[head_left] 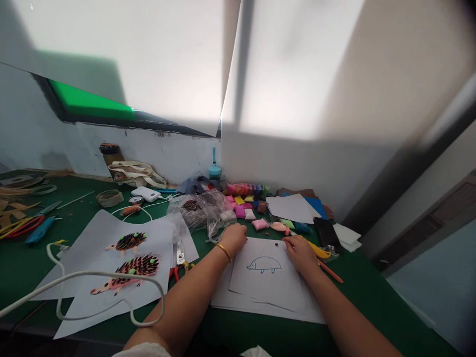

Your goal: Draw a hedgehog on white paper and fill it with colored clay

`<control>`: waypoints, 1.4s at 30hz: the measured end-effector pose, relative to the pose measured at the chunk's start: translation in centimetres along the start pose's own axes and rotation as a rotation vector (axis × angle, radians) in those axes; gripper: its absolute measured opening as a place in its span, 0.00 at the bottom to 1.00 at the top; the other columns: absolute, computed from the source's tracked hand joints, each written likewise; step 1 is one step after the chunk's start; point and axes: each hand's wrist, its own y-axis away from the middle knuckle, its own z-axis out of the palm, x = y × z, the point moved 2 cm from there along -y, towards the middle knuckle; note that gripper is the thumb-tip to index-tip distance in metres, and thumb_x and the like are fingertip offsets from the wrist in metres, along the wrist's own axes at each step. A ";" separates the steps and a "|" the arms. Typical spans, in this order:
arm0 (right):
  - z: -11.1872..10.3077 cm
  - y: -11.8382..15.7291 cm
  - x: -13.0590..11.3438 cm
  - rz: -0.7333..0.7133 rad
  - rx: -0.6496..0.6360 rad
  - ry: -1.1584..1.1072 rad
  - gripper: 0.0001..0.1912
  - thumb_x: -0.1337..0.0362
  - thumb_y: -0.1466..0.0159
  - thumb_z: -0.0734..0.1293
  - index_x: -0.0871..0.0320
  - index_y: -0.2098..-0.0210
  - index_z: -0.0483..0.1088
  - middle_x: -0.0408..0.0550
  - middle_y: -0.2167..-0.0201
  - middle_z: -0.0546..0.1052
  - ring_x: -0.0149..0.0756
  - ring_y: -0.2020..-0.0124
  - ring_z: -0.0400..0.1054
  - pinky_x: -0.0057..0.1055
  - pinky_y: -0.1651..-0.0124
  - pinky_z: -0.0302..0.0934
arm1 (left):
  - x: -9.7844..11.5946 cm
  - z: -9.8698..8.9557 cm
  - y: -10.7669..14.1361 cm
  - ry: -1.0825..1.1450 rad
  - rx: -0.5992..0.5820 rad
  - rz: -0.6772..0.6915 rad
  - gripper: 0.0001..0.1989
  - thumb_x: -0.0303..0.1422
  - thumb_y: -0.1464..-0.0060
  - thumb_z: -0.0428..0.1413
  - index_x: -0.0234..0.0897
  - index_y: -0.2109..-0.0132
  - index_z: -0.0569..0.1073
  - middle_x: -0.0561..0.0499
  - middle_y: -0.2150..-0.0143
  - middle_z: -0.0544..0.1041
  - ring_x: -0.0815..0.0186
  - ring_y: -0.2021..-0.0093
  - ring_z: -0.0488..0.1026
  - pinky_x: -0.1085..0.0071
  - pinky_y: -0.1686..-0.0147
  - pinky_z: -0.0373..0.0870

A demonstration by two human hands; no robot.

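My lower left forearm is running into a white sleeve (143, 349) that the bottom edge is cutting off; my right forearm is also leaving the view at the bottom; a white cable (100, 273) is crossing, and partly covering, the lower spiny animal figure (143, 265) on the left; a clear plastic bag (201, 210) is blurring its dark contents, which I am not making out.

My left hand (234, 239), with a gold bangle (224, 252) at the wrist, is resting with loosely bent fingers at the upper left corner of the drawing sheet (266, 287); my right hand (298, 253) is lying over the upper right corner, fingers bent and pointing inward; the fingertips are partly hiding, so I cannot tell whether either hand is pinching the paper.

The drawing sheet is lying on top of other paper, between my forearms; its blue animal outline (264, 264) is sitting below and between both hands, apart from them; a small black piece (276, 244) is lying near the sheet's upper edge, closer to my right hand; an orange rod (330, 272) is lying just beside my right wrist.
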 end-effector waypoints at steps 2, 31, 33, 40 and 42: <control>-0.1 0.1 0.1 -0.013 0.030 -0.011 0.16 0.64 0.36 0.58 0.57 0.61 0.77 0.52 0.61 0.78 0.44 0.56 0.69 0.38 0.51 0.61 | -0.1 0.0 0.0 0.109 0.013 -0.006 0.12 0.25 0.51 0.59 0.37 0.57 0.77 0.42 0.55 0.77 0.53 0.51 0.71 0.62 0.50 0.64; -4.0 4.0 -11.7 -0.086 -0.185 -0.586 0.17 0.51 0.37 0.65 0.52 0.54 0.74 0.47 0.64 0.77 0.38 0.64 0.69 0.33 0.62 0.64 | 4.3 0.5 8.6 1.219 -0.289 0.005 0.25 0.36 0.55 0.66 0.34 0.51 0.70 0.51 0.68 0.77 0.70 0.70 0.72 0.73 0.68 0.65; -4.4 3.7 -12.4 -0.087 -0.195 -0.593 0.15 0.51 0.36 0.64 0.53 0.62 0.76 0.46 0.67 0.76 0.38 0.65 0.68 0.32 0.63 0.63 | 4.4 0.3 8.5 1.177 -0.302 0.014 0.25 0.37 0.53 0.65 0.34 0.50 0.68 0.50 0.67 0.77 0.69 0.69 0.73 0.72 0.68 0.66; -3.7 2.7 -8.8 0.097 -0.120 -0.544 0.20 0.47 0.36 0.60 0.56 0.62 0.74 0.49 0.67 0.77 0.40 0.67 0.70 0.33 0.65 0.63 | 2.1 -1.4 7.3 0.476 -0.041 0.106 0.14 0.39 0.45 0.55 0.36 0.54 0.74 0.44 0.55 0.77 0.57 0.54 0.74 0.62 0.54 0.68; -2.7 2.8 -6.7 0.182 -0.123 -0.541 0.21 0.47 0.35 0.59 0.56 0.62 0.72 0.49 0.68 0.77 0.42 0.65 0.72 0.35 0.63 0.65 | 1.2 -1.6 7.4 0.195 -0.061 0.203 0.21 0.36 0.52 0.62 0.38 0.49 0.73 0.43 0.46 0.74 0.53 0.44 0.69 0.58 0.44 0.62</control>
